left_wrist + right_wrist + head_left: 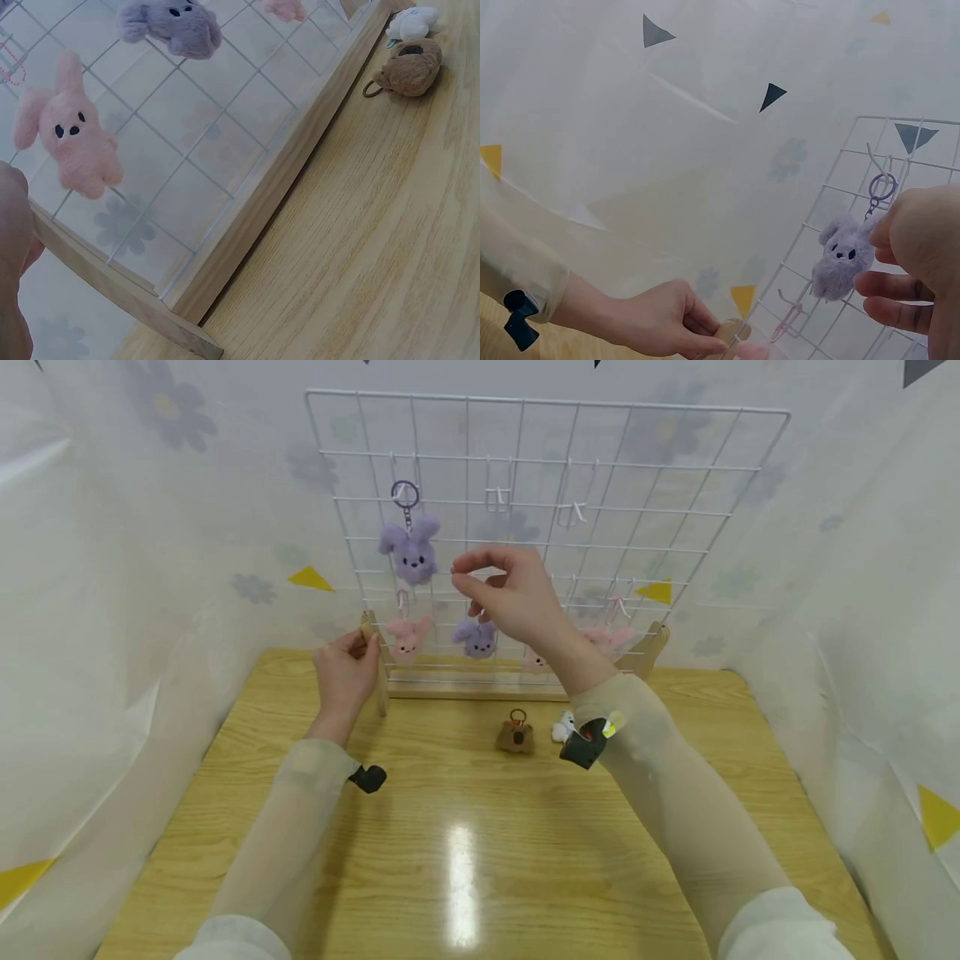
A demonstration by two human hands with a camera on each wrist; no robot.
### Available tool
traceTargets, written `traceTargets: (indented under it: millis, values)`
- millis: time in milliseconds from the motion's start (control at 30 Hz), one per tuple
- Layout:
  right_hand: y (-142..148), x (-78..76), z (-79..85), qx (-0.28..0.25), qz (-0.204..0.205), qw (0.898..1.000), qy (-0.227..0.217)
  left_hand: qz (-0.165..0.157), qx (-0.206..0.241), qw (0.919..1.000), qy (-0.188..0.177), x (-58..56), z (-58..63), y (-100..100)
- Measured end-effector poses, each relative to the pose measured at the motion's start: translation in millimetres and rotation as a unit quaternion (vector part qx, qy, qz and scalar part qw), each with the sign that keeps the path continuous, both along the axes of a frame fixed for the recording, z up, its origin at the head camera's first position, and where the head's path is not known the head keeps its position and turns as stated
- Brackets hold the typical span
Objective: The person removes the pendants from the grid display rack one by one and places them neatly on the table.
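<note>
My left hand (347, 675) grips the top of the wooden side leg (380, 681) of a white wire grid rack (517, 461). In front of the grid, my right hand (513, 596) holds nothing; its fingers are loosely bent, with a gap between thumb and forefinger. Just left of its fingertips hangs a purple plush bunny keychain (414, 556), its ring over an upper hook. In the right wrist view, that bunny (844, 259) appears close beside the fingers. On the lower row hang a pink bunny (407, 642) and a smaller purple bunny (478, 640).
More pink plush (609, 639) hangs at the lower right, partly behind my right arm. Two upper hooks (573, 512) bear nothing. A brown plush keychain (516, 737) and a white plush (562, 727) lie on the wooden table (375, 877) before the rack.
</note>
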State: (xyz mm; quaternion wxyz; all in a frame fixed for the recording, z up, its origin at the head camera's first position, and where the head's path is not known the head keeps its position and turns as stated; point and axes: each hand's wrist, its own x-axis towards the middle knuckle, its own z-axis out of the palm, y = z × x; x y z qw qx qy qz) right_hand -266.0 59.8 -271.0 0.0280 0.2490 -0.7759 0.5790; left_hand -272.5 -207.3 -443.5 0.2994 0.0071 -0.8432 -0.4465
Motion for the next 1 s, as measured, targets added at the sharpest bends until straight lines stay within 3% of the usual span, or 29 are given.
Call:
traceTargets:
  millis: [300, 667, 1000]
  values:
    - [-11.3, -7.6, 13.0, 0.0, -0.012, 1.0, -0.007, 0.001, -0.007, 1.0, -0.002, 0.3, 0.9, -0.1]
    - [-22.6, -12.2, 22.4, -0.033, -0.017, 0.999, 0.019, -0.001, 0.001, 1.0, -0.003, -0.3, 0.7, 0.3]
    - [-39.7, -19.0, 33.9, -0.054, -0.033, 0.998, 0.001, 0.001, 0.002, 0.9999, -0.01, -0.1, 1.9, 1.7]
